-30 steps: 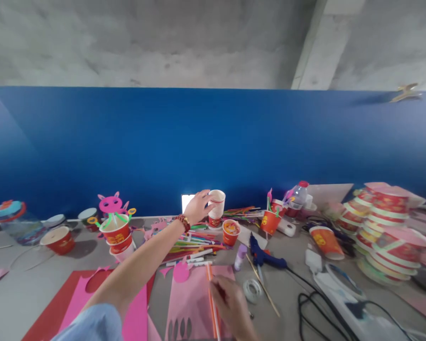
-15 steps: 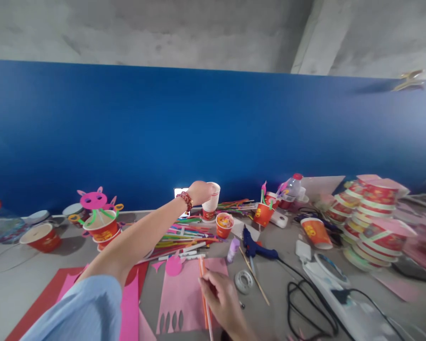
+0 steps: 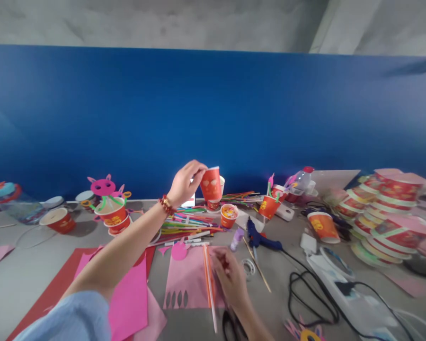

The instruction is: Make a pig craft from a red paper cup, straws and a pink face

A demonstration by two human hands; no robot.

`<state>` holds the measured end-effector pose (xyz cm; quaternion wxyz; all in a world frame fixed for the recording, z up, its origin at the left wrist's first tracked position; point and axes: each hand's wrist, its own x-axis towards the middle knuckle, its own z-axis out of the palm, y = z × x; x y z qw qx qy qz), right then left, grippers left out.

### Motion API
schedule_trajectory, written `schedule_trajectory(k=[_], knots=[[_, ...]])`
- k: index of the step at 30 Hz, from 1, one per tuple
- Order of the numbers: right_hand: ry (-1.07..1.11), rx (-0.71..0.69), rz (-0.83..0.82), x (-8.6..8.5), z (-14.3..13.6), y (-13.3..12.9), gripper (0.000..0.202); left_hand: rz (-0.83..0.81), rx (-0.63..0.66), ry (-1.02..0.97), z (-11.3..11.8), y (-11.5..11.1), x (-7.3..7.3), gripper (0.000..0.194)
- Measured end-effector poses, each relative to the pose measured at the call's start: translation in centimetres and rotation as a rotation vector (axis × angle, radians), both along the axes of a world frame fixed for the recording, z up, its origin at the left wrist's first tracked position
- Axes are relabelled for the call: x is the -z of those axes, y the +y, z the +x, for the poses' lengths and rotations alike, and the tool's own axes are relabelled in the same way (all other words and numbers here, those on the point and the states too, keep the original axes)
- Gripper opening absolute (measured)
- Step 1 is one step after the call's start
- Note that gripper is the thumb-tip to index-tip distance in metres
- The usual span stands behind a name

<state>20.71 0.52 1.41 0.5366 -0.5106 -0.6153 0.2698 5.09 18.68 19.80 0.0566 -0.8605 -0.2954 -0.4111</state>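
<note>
My left hand [image 3: 189, 183] is raised at mid-table, closed on a red paper cup [image 3: 211, 184] near its rim. Just behind that cup, a stack of paper cups [image 3: 222, 184] is partly hidden. Nearer me, my right hand [image 3: 231, 275] hovers at the right edge of a pink paper sheet [image 3: 184, 284], its fingers loosely curled and apart, with nothing visible in them. Orange and white straws [image 3: 210, 289] lie on the sheet beside it. A pink round cutout with ears [image 3: 179, 251] rests at the sheet's top edge. Black-handled scissors [image 3: 229, 327] show partly below my right wrist.
A blue glue gun [image 3: 262, 240] with a looping black cord lies to the right, near a tape roll [image 3: 248, 269] and glue stick [image 3: 236, 239]. Stacked bowls [image 3: 394, 237] stand far right. Decorated cups [image 3: 110, 213] stand left. A blue partition [image 3: 206, 109] closes the back.
My left hand has drawn a red cup up from the white-topped stack and moved slightly left with it. My right hand has lifted off the straws and shifted right. The view has tilted down.
</note>
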Motion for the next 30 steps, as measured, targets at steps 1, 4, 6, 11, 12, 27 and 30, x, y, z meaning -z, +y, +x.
schedule_trajectory(k=[1, 4, 6, 11, 12, 27, 30], knots=[[0.097, -0.002, 0.003, 0.0, 0.1, 0.0, 0.023, -0.071, 0.079, -0.063, -0.7, -1.8, 1.0, 0.025], [0.374, -0.169, 0.001, 0.0, 0.0, 0.1, 0.051, -0.332, 0.282, -0.071, -2.3, -7.4, 5.2, 0.019], [0.464, -0.305, -0.054, 0.0, -0.6, 0.0, 0.065, -0.469, 0.335, -0.1, -3.0, -10.7, 8.2, 0.018], [0.359, -0.317, -0.132, -0.2, -2.3, -0.9, 0.074, -0.877, 0.244, -0.551, -3.8, -15.2, 13.4, 0.043], [0.273, -0.283, -0.125, -0.5, -2.3, -1.1, 0.076, -1.049, 0.283, -0.625, -3.8, -15.6, 13.9, 0.051], [-0.767, 0.033, -0.15, -0.6, 4.1, -4.5, 0.011, -1.75, 0.29, -1.12, -4.3, -17.1, 17.9, 0.07], [-0.946, 0.073, -0.161, 0.7, 3.1, -5.6, 0.016, -1.685, 0.281, -1.138, -4.1, -17.5, 17.9, 0.074]])
